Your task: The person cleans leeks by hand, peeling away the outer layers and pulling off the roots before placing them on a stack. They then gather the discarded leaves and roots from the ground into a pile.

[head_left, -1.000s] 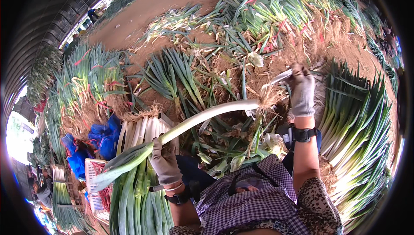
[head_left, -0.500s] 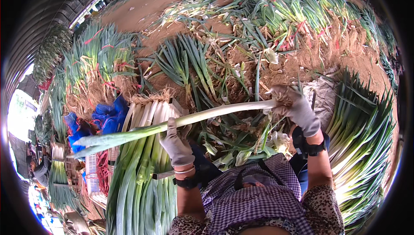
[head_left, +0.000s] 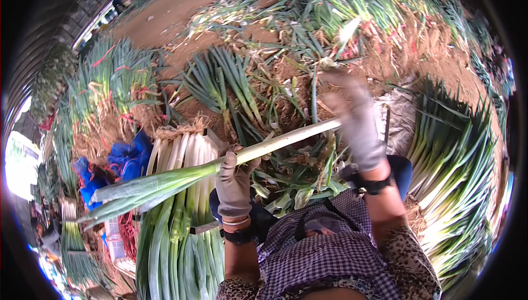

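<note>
A long green onion [head_left: 291, 138] lies slantwise across my front, its white shaft toward the right and its green leaves toward the lower left. My left hand [head_left: 235, 184], in a grey glove, is closed around it where white turns to green. At the root end, my right hand [head_left: 357, 126], also gloved, is smeared by motion. Its fingers cannot be read, and it hides the tip of the onion. Below my left hand, a row of cleaned green onions [head_left: 179, 239] rests in a rack, roots away from me. A pale blurred strip [head_left: 347, 31] shows beyond my right hand.
A large heap of green onions [head_left: 448, 184] lies at my right. Red-tied bundles [head_left: 113, 80] stand at the far left, with more bundles [head_left: 352, 3] at the far right. Stripped leaves [head_left: 286, 176] litter the ground ahead. Blue plastic [head_left: 129, 157] and a white crate [head_left: 114, 239] sit left.
My right hand has swung away from me and blurred at the root end. The onion's right end has risen slightly and its leaves dipped. A pale strip has appeared beyond my right hand.
</note>
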A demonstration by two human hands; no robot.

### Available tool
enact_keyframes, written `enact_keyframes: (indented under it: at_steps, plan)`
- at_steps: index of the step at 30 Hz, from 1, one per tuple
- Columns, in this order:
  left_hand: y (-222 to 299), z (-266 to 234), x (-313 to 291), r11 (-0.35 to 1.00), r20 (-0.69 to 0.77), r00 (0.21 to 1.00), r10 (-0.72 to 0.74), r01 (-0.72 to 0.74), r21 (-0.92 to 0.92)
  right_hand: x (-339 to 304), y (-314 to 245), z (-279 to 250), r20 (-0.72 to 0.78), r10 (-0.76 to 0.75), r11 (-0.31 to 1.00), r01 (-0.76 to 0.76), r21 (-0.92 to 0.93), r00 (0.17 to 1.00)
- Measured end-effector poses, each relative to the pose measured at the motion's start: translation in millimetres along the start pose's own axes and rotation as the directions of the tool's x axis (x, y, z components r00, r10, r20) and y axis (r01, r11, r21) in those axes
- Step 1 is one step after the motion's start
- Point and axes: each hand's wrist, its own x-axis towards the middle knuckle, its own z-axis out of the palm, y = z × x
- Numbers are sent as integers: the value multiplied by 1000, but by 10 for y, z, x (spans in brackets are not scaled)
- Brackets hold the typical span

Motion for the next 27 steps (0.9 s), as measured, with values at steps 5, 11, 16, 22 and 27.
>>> enact_keyframes:
  at_steps: [5, 11, 16, 22, 27]
  plan:
    - [-371, -85, -60, 996, 19, 997, 73, -74, 46, -303, -595, 1164, 159, -85, 790, -31, 612, 984]
    - [-149, -8, -210, 993, -121, 986, -117, 120, 16, -335, -332, 1011, 425, 168, 699, -411, 584, 889]
    - [-83, 102, -153, 996, -204, 977, 61, -47, 76, -188, 430, 537, 131, 438, 686, -425, 591, 889]
    - [52, 310, -59, 995, -187, 982, 18, 1, 101, -264, 354, -20, 91, 355, 468, -261, 844, 931]
    - [10, 407, -65, 996, -180, 984, -7, 23, 88, -703, -66, 277, 284, 347, 312, -395, 864, 894]
